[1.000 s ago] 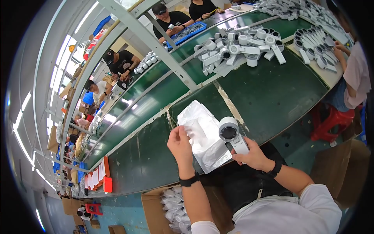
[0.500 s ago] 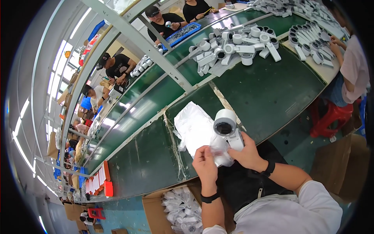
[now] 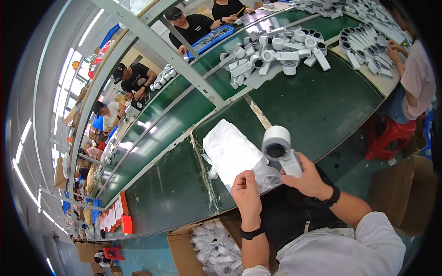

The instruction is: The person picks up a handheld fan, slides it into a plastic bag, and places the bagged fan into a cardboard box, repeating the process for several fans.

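My left fingers [image 3: 252, 177] pinch the mouth of the top clear plastic bag [image 3: 232, 154] on the green table [image 3: 322, 106] while my right hand [image 3: 307, 177] grips the white round-headed plastic device [image 3: 280, 148] above it, poised for bagging.

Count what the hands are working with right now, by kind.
White hair dryer, held by the right hand: 1
Stack of clear plastic bags, touched by the left hand: 1
Black wristbands: 2
Total: 4
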{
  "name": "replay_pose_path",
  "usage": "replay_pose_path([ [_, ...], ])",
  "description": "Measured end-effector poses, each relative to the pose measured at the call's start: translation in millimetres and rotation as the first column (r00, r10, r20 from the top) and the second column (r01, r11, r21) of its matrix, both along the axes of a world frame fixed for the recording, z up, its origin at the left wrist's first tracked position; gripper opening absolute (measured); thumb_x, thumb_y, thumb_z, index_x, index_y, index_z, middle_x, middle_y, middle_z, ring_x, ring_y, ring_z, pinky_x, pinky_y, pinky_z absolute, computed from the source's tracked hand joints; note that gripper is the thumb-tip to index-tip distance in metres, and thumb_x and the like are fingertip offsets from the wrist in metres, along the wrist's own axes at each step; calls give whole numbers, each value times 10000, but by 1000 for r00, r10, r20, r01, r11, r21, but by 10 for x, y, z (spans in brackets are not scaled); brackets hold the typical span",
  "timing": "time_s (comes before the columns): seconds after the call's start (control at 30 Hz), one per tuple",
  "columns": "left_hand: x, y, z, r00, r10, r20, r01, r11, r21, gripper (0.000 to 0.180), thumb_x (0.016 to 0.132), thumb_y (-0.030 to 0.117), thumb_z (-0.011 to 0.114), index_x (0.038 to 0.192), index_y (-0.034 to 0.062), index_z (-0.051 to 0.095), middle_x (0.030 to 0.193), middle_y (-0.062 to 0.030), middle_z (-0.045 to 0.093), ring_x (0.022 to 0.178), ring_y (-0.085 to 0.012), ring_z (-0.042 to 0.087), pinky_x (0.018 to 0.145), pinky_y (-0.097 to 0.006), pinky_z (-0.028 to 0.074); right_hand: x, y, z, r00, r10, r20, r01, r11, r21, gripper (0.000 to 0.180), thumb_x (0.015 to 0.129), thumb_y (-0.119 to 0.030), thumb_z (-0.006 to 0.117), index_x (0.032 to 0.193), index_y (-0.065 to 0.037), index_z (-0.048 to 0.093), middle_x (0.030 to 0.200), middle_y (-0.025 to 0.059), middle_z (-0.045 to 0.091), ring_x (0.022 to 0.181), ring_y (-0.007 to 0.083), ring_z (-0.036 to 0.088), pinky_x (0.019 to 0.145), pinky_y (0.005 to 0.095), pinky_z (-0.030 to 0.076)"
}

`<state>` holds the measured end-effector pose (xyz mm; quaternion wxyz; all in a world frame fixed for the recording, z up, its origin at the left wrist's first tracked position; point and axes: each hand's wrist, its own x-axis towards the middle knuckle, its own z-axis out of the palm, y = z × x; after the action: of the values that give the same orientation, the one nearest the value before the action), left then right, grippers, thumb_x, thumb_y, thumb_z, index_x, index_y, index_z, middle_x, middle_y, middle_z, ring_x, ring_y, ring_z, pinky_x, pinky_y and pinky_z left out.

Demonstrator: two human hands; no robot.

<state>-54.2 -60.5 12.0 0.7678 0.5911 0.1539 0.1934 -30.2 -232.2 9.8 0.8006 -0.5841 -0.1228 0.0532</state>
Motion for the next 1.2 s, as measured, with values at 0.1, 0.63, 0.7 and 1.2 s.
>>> replay_pose_path([
  [0.1,52,-87,88,1000,20,12,-20,1000,14,184,924,184,652,922,4,617,706,43,532,552,-10,423,479,-177,327,-25,-561,85,895,407,-181,-402,913,63,511,839,-108,680,1282,-15,443,913,66,646,703,119,602,703,270,501],
  [0.63,-24,85,199,944,-311,107,273,922,274,106,903,68,645,911,-37,646,868,-11,587,733,-60,505,634,-190,397,184,-523,285,687,587,-429,-710,667,-224,554,940,-199,541,1462,-171,355,805,11,560,566,68,474,516,220,425],
  [0.7,-33,18,199,943,-298,147,228,902,367,99,900,62,647,907,-36,643,885,-14,583,737,-58,502,631,-186,394,140,-466,199,779,458,-429,-579,786,-214,555,937,-195,542,1459,-168,357,809,15,562,557,70,485,503,225,429],
  [1.2,16,83,236,965,-257,49,246,956,160,167,934,145,630,929,-22,637,801,8,591,655,-45,468,582,-188,368,324,-490,148,591,759,-272,-806,541,-242,804,929,-195,578,1535,-148,51,933,53,653,663,89,529,624,240,481],
])
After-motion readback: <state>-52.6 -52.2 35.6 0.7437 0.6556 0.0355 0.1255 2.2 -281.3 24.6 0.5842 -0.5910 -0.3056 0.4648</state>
